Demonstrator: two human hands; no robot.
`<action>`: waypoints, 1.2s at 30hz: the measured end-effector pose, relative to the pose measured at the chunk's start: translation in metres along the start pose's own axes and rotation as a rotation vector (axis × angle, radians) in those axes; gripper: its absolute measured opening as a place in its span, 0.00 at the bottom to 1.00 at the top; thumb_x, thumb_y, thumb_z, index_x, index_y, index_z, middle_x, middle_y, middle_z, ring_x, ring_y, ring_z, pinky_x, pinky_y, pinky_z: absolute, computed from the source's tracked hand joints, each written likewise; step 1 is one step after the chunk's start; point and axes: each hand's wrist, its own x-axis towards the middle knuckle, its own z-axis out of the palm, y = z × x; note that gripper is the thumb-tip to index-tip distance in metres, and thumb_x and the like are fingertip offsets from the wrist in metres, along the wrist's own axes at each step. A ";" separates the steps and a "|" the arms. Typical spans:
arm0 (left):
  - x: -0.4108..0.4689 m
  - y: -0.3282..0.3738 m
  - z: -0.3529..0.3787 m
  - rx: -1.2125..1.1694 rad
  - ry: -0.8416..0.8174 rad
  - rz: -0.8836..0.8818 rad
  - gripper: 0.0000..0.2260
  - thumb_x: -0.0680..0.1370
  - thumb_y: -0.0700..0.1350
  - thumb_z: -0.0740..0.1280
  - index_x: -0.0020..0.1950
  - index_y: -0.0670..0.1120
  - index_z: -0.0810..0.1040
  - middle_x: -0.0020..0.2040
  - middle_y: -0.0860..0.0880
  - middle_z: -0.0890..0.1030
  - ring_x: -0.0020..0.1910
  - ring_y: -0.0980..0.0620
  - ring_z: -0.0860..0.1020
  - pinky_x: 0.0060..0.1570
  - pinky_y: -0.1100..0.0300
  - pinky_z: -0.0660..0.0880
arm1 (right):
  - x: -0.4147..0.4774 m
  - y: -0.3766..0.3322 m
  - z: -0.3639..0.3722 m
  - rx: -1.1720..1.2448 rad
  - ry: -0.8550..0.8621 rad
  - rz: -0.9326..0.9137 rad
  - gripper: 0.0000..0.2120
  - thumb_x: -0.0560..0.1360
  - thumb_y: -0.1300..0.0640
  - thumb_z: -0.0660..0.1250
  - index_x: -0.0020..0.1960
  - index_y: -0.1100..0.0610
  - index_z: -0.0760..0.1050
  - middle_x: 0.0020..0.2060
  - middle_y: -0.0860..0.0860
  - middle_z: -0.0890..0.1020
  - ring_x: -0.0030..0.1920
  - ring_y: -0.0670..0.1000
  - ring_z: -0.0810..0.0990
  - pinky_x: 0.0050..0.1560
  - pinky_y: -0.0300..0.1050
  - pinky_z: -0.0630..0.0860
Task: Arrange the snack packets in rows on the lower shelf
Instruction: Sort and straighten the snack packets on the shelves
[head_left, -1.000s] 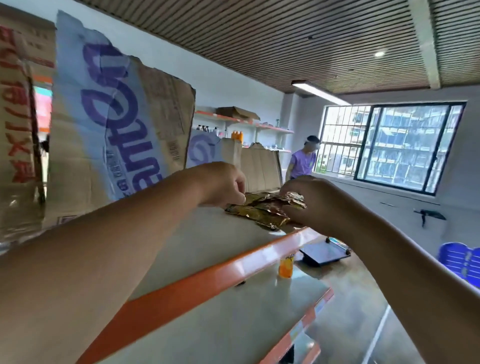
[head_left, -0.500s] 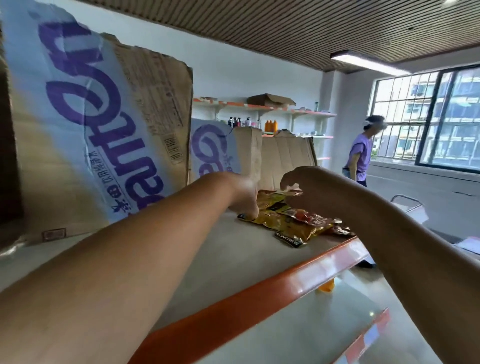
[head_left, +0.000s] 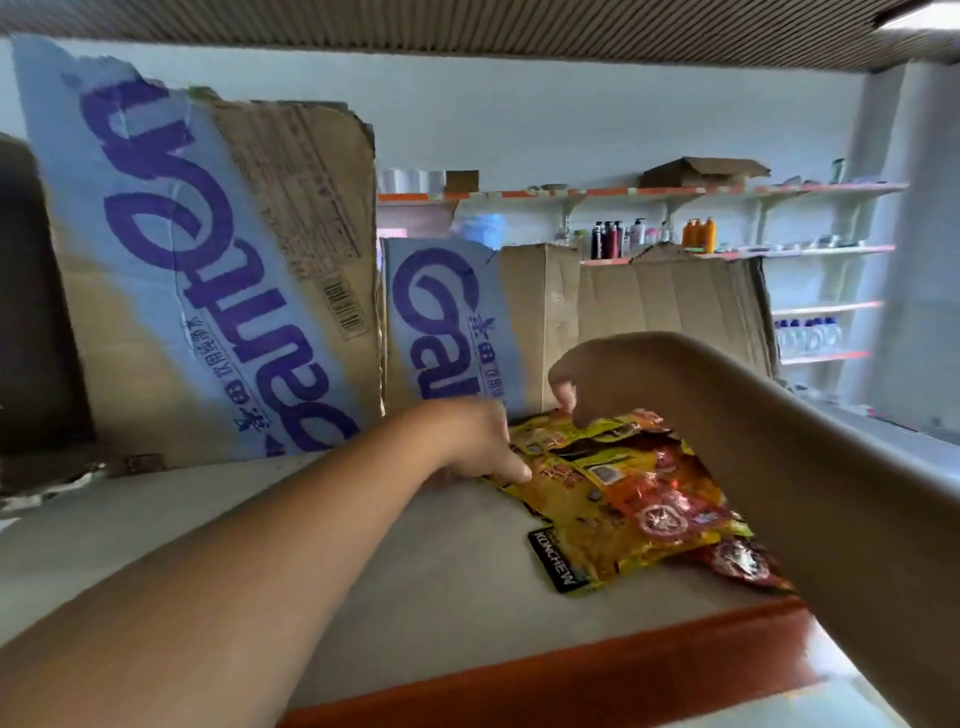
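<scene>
Where the grey shelf board with its orange front lip (head_left: 415, 571) nears its right end, a loose heap of yellow-and-red foil snack packets (head_left: 623, 499) lies. Left hand (head_left: 472, 447): fingers extended, together, touching the heap's left edge. Right hand (head_left: 602, 374): fingers curled, pinching a packet's far edge.

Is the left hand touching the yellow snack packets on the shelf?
Touching. In the head view the left hand has its fingertips resting on the left edge of the snack packets, with no gap visible.

Left hand (head_left: 475, 447), right hand (head_left: 608, 374); two blue-printed cartons (head_left: 208, 270); snack packets (head_left: 623, 499), count unclear
</scene>
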 end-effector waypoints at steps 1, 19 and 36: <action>-0.002 -0.001 0.001 -0.025 0.019 -0.015 0.23 0.76 0.60 0.74 0.64 0.49 0.79 0.61 0.50 0.80 0.56 0.49 0.79 0.56 0.55 0.76 | 0.002 0.000 0.002 -0.012 -0.019 -0.016 0.16 0.77 0.53 0.71 0.63 0.53 0.75 0.57 0.48 0.76 0.58 0.52 0.75 0.56 0.47 0.73; -0.013 -0.069 -0.020 -0.049 -0.362 -0.553 0.27 0.75 0.67 0.71 0.49 0.42 0.81 0.39 0.48 0.85 0.37 0.50 0.82 0.44 0.55 0.80 | 0.010 0.018 0.027 0.664 0.387 -0.279 0.08 0.78 0.54 0.66 0.56 0.44 0.77 0.49 0.43 0.79 0.45 0.43 0.79 0.41 0.43 0.71; -0.016 -0.038 -0.017 0.034 -0.163 0.006 0.23 0.70 0.56 0.80 0.62 0.62 0.77 0.51 0.66 0.77 0.49 0.67 0.76 0.44 0.69 0.70 | -0.002 -0.002 0.028 0.173 -0.023 -0.248 0.24 0.72 0.40 0.75 0.62 0.48 0.73 0.53 0.46 0.78 0.51 0.49 0.77 0.42 0.44 0.70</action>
